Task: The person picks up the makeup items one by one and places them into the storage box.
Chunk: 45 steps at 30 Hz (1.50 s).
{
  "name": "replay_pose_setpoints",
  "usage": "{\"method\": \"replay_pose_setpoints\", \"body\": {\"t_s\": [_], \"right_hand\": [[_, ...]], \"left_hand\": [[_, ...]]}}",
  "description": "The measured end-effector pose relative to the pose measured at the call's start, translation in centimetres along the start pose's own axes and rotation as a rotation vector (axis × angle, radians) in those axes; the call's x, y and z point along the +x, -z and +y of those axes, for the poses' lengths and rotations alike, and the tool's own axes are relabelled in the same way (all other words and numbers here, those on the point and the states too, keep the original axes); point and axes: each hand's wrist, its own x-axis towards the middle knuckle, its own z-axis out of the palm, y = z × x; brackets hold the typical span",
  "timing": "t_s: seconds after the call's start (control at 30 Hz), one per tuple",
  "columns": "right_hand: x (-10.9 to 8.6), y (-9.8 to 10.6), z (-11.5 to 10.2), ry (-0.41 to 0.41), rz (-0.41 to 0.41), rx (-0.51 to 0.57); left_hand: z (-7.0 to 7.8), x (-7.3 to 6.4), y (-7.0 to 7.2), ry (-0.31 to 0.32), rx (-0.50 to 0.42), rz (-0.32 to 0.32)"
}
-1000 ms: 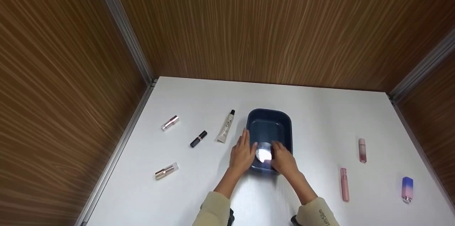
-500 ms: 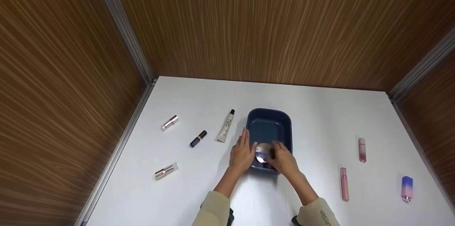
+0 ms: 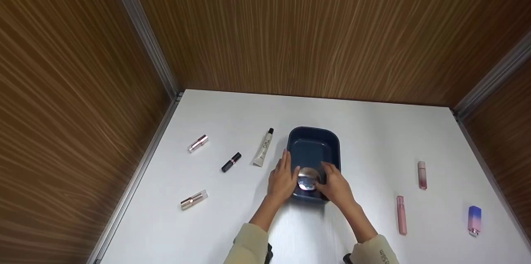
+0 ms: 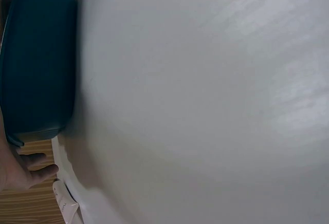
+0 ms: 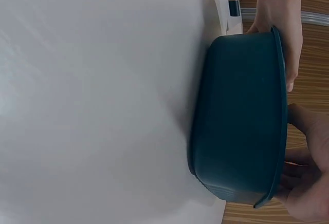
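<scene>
A deep blue rectangular box point(image 3: 313, 154) stands on the white table. Inside its near end lies a round, shiny, mirror-like disc point(image 3: 307, 177), perhaps a compact. My left hand point(image 3: 282, 179) holds the box's left wall, thumb over the rim and straight fingers along the outside. In the left wrist view two fingertips point(image 4: 46, 172) reach past the box's end. My right hand point(image 3: 336, 185) hovers over the right rim, thumb at the disc's right edge and the other fingers spread apart from it. In the right wrist view the box wall hides the disc.
Left of the box lie a cream tube point(image 3: 263, 150), a black lipstick point(image 3: 231, 162), a rose lipstick point(image 3: 198, 143) and a gold lipstick point(image 3: 194, 199). Lip gloss tubes point(image 3: 402, 215), point(image 3: 422, 175) and a blue-pink tube point(image 3: 474, 219) lie right. Wooden panels point(image 3: 290, 40) surround the table.
My right hand's fingers have come away from the disc and the hand has shifted slightly right. The disc now lies flatter. The left hand and box have stayed put.
</scene>
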Motion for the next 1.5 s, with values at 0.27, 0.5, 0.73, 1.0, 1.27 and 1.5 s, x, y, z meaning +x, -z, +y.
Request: {"method": "replay_pose_setpoints", "body": {"t_s": [0.27, 0.5, 0.73, 1.0, 1.27, 1.5], "right_hand": [[-0.4, 0.9, 0.5, 0.033, 0.085, 0.017], [-0.7, 1.5, 0.8, 0.036, 0.147, 0.023], [-1.0, 1.7, 1.1, 0.011, 0.229, 0.056], [-1.5, 2.3, 2.1, 0.006, 0.343, 0.076], [-2.0, 3.0, 3.5, -0.002, 0.406, 0.073], [-2.3, 3.8, 4.5, -0.027, 0.426, 0.074]], "left_hand": [[-0.1, -0.1, -0.1, -0.023, -0.020, 0.021], [0.0, -0.1, -0.1, -0.009, -0.022, 0.021], [0.1, -0.1, 0.0, -0.010, -0.022, 0.027], [-0.1, -0.1, -0.2, -0.012, -0.017, 0.038], [-0.1, -0.1, -0.2, -0.007, -0.025, 0.043], [-0.1, -0.1, -0.3, -0.010, -0.002, 0.064]]}}
